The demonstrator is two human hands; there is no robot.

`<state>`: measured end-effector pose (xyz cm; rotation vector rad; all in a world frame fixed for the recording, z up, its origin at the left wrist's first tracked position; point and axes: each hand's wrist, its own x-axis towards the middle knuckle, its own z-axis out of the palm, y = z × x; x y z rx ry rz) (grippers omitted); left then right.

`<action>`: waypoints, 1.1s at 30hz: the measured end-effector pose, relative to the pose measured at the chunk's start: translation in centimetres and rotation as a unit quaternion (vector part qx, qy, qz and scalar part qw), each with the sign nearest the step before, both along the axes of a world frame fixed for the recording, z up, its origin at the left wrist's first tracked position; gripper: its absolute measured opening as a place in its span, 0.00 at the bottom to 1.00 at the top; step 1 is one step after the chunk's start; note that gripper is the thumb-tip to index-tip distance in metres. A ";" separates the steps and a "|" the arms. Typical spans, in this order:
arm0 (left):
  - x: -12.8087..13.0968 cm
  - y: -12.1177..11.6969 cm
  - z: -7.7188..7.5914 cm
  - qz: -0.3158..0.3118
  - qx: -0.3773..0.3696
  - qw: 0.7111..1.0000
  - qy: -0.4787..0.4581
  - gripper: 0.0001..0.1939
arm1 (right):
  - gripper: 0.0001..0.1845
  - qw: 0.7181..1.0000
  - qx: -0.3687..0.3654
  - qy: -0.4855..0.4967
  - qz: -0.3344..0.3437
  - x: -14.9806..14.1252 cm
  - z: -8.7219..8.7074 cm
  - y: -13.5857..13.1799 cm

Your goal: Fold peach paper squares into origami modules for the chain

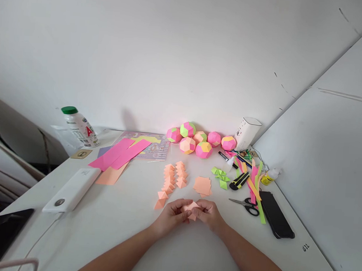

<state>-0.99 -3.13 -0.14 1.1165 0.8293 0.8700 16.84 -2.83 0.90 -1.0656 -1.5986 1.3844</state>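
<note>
Between my two hands is a small peach paper piece (193, 216), partly covered by my fingers. My left hand (173, 213) pinches its left side, and my right hand (212, 214) grips the right side with thumb and fingers. Just beyond lies a stack of flat peach paper squares (202, 185). Two rows of folded peach paper units (169, 178) stand to the left of that stack. Several folded green units (220, 176) lie to its right. Further back, several paper balls (187, 145) in pink, peach, green and yellow rest near the wall.
On the right lie scissors (248, 205), a box cutter (239, 181), paper strips (253, 185), a glue bottle (270, 176) and a black phone (277, 215). At left are pink paper sheets (130, 156), a white power bank (72, 190) with a cable, and a green-capped bottle (80, 126).
</note>
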 end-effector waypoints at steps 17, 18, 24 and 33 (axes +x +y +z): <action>0.2 -0.5 0.9 0.039 0.031 0.997 0.066 0.19 | 0.18 0.999 0.023 0.000 -0.046 -0.3 0.2 0.0; 0.2 -0.5 0.9 0.038 0.033 0.996 0.073 0.19 | 0.17 0.999 0.023 0.003 -0.045 -0.3 0.2 0.0; 0.2 -0.7 1.3 0.017 0.058 0.995 0.076 0.15 | 0.16 1.000 -0.005 0.004 -0.024 -0.3 0.0 0.0; -0.1 -0.7 1.4 -0.028 0.102 0.989 0.101 0.23 | 0.18 1.000 -0.019 -0.017 -0.017 -0.3 0.1 0.0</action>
